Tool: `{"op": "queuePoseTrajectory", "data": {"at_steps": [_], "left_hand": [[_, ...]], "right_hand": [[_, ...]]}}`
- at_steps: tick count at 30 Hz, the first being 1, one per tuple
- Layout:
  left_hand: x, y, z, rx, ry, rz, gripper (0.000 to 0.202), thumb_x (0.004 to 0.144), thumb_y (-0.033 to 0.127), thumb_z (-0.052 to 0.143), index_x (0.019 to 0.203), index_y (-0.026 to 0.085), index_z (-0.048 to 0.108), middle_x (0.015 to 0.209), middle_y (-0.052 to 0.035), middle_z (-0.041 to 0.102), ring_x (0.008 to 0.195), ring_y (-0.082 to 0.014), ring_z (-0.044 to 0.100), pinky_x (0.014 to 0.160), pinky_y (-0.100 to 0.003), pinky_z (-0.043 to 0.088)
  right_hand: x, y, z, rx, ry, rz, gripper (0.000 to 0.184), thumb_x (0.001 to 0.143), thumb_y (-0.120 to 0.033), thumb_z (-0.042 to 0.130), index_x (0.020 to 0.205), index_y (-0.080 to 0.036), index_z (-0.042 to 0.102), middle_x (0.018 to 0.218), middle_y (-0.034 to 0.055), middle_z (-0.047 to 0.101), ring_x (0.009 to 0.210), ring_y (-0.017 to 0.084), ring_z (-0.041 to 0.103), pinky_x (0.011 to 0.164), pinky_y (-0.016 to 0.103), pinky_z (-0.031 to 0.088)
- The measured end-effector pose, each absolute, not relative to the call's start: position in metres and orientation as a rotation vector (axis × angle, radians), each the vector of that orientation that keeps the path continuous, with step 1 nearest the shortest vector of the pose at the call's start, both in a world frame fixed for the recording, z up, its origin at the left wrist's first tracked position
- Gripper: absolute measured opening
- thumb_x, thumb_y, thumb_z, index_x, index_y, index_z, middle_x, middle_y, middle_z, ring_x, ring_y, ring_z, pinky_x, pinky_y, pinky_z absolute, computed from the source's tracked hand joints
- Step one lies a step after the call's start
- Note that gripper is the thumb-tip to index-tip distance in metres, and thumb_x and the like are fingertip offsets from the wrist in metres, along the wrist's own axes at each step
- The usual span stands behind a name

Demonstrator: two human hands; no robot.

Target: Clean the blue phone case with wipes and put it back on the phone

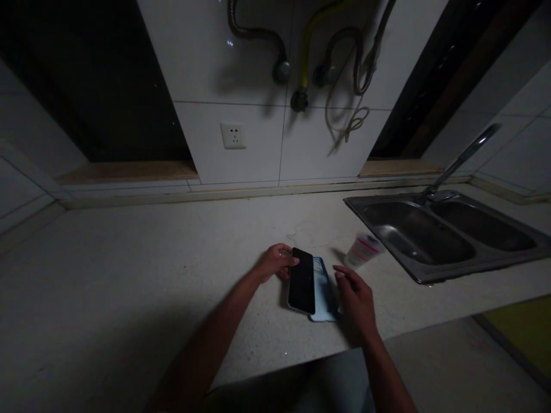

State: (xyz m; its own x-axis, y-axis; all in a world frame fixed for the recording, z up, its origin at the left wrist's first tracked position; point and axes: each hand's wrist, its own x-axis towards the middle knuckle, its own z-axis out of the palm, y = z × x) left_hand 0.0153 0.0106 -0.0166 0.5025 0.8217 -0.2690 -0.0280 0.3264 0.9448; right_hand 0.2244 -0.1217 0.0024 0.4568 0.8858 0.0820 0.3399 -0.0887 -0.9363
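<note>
A smartphone (302, 282) with a dark screen is gripped at its upper left edge by my left hand (275, 263), thumb on the front and fingers behind. Partly under the phone, a light blue phone case (322, 295) lies on the countertop, its camera cutout at the top. To the right of the case is my right hand (355, 298), its fingers loosely bent and apart, with nothing seen in them. I cannot tell whether this hand touches the case. A clear plastic cup (363, 250) with a red band stands just beyond the right hand.
A double-bowl steel sink (424, 271) with a faucet (462, 155) is set in the pale countertop (150, 258) at right. On the tiled wall behind are a power socket (233, 136), hoses and a yellow pipe (306, 54). The counter's front edge runs near my body.
</note>
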Motion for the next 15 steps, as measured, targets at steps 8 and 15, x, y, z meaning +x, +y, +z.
{"op": "queuePoseTrajectory", "data": {"at_steps": [8, 15], "left_hand": [[0.028, -0.005, -0.014, 1.154, 0.985, 0.653, 0.07, 0.063, 0.04, 0.089, 0.116, 0.017, 0.05, 0.066, 0.0007, 0.066, 0.049, -0.0169, 0.065, 0.046, -0.029, 0.056], [0.036, -0.011, -0.012, 1.294, 1.122, 0.59, 0.053, 0.079, 0.029, 0.077, 0.126, 0.017, 0.054, 0.059, 0.0052, 0.06, 0.047, -0.0147, 0.063, 0.044, -0.022, 0.052]], "right_hand": [[0.231, -0.119, 0.001, -2.075, -1.559, 0.625, 0.046, 0.093, -0.051, 0.046, 0.114, -0.02, 0.072, 0.094, 0.012, 0.077, 0.083, 0.027, 0.071, 0.07, 0.033, 0.046], [0.211, -0.117, 0.009, -2.157, -1.666, 0.582, 0.048, 0.101, -0.046, 0.034, 0.121, -0.017, 0.067, 0.103, 0.0154, 0.077, 0.094, 0.027, 0.072, 0.074, 0.032, 0.046]]}}
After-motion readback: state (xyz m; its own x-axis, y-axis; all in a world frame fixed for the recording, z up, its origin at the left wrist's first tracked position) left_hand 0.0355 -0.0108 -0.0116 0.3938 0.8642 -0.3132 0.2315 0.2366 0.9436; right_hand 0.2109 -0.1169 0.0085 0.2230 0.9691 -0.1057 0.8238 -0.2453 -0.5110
